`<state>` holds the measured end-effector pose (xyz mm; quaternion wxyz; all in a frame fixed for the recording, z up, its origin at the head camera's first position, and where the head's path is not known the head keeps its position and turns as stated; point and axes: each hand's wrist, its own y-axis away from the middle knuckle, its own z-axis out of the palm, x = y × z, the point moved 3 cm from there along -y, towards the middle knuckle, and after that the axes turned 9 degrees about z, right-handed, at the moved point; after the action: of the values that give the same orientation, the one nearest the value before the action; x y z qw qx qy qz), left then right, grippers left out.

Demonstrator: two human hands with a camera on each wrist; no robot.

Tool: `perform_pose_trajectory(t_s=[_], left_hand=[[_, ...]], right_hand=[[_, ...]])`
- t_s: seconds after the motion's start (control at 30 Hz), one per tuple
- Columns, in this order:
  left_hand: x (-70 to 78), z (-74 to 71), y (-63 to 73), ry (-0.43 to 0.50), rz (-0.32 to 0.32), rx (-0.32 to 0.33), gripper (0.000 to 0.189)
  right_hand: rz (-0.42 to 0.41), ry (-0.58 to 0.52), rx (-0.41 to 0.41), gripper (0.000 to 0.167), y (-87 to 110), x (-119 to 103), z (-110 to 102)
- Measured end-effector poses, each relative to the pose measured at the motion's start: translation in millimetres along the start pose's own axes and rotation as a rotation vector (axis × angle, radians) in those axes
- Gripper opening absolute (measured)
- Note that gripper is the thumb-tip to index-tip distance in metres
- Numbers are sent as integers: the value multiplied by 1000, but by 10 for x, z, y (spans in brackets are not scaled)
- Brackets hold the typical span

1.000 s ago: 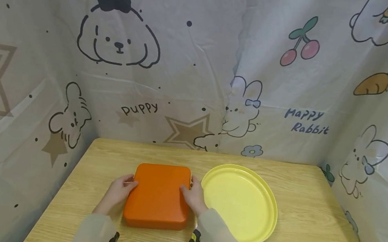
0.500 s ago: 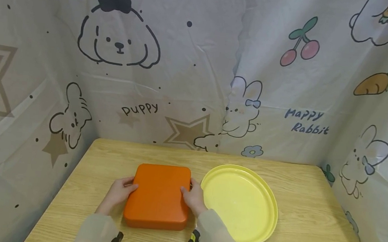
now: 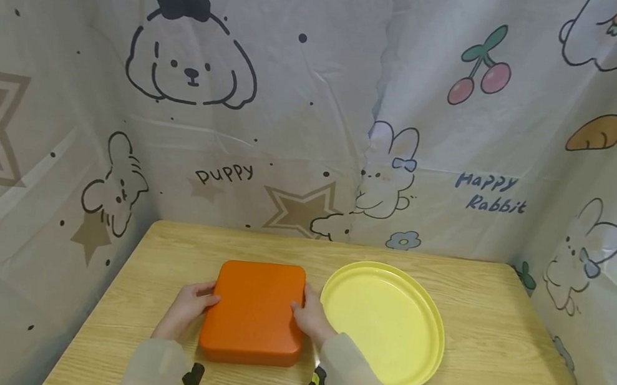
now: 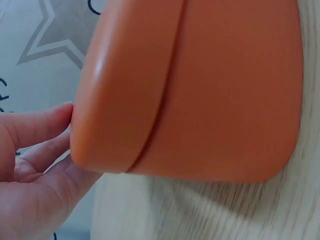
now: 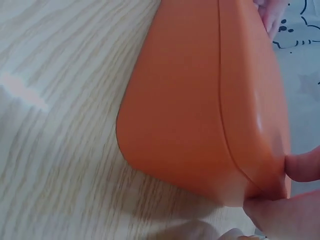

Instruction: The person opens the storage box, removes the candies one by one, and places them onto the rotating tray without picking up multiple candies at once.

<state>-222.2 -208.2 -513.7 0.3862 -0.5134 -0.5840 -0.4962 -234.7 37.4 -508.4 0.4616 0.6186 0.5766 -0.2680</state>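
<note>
An orange square box point(image 3: 254, 312) with rounded corners lies on the wooden table, its lid on. A seam between lid and base runs round the side of the box point(image 4: 225, 95) in the left wrist view. My left hand point(image 3: 186, 308) holds its left side, thumb on the top edge and fingers down along the side. On the opposite side my right hand point(image 3: 314, 320) grips the box in the same way. The thumb and a finger of the right hand point(image 5: 287, 215) pinch the lid's edge in the right wrist view. What is inside the box is hidden.
Close to the right of the box stands a round yellow tray point(image 3: 385, 326) with a low rim, partly behind my right forearm. Pale curtains point(image 3: 308, 92) printed with cartoon animals enclose the table point(image 3: 505, 364) at the back and sides.
The head view has shifted very slightly. Both hands keep their hold at the sides of the box, and the lid stays on.
</note>
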Motion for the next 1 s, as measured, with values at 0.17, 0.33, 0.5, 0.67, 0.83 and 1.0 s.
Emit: perform_pose_trajectory(t_s=[0.17,0.33,0.5,0.67,0.83,1.0], left_hand=[[-14,-5,7,60,-22,12,50],[-28,-1,9,121,-27,9,53],[-54,-2,18,169,-24,12,52],[-80,-12,24,232,-20,-2,53],[-108,-20,26,281,-14,-13,54],[-139,-28,37,313,-2,-29,54]], right_hand=[[31,-40,-20,56,-6,7,2],[39,-52,-20,58,3,-1,9],[45,-83,-28,59,22,-9,10],[38,-83,-17,59,30,5,28],[65,-76,-16,59,31,23,46],[74,-84,-6,59,51,39,68]])
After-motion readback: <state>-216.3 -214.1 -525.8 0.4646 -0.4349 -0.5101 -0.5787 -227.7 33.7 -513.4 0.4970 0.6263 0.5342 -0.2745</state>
